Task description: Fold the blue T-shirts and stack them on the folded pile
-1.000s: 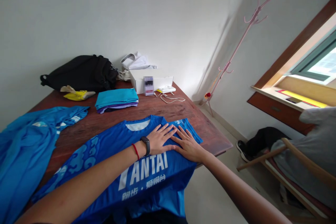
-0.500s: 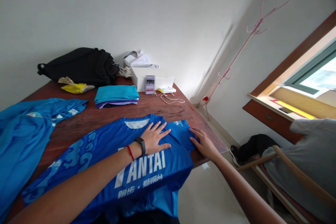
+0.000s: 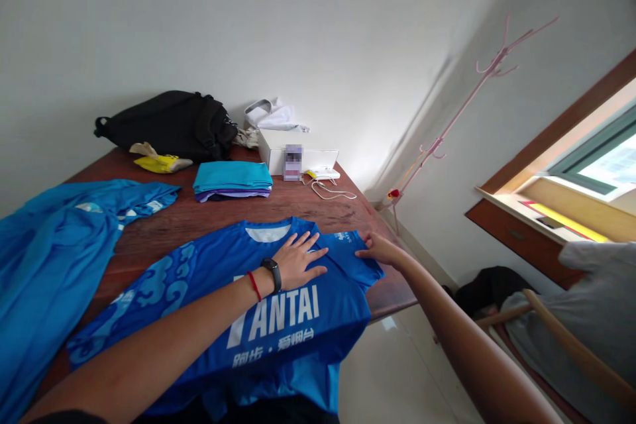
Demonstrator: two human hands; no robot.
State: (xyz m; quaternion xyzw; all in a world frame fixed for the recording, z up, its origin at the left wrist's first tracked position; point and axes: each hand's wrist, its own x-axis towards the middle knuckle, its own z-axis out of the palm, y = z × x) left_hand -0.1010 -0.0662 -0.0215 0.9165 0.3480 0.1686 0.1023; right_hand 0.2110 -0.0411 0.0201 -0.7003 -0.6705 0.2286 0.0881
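Note:
A blue T-shirt (image 3: pixel 209 285) with white lettering lies flat on the dark wooden table (image 3: pixel 163 228), its hem hanging over the near edge. My left hand (image 3: pixel 298 258) rests flat on the shirt's chest, fingers spread, with a black band and a red string on the wrist. My right hand (image 3: pixel 378 248) is at the outer end of the shirt's right sleeve (image 3: pixel 355 255), fingers curled on the cloth near the table's edge.
A second blue shirt (image 3: pixel 44 258) lies crumpled at the left. Folded teal and purple clothes (image 3: pixel 232 180), a black bag (image 3: pixel 169 124), a yellow item (image 3: pixel 158 163), a white box (image 3: pixel 298 154) and a cable (image 3: pixel 330 191) sit at the back. A pink coat stand (image 3: pixel 447 119) and a wooden chair (image 3: pixel 571 338) are on the right.
My right hand slid from beside the left hand outward along the sleeve to its end. The left hand stayed pressed on the chest. The view shifted slightly.

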